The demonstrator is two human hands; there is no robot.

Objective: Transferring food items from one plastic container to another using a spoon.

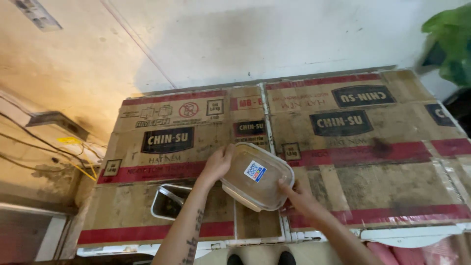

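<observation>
Both hands grip clear rectangular container (pixel 256 176): left hand (pixel 217 164) clamps far-left edge, right hand (pixel 296 195) near-right corner. Blue-white square label between fingers. Long axis diagonal, tilted. Flattened brown-red cartons (pixel 373 147) beneath.

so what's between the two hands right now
In the head view, a clear rectangular plastic container with a small sticker sits between them: the left hand grips its left edge, the right hand its lower right corner, above the flattened cardboard.
</observation>
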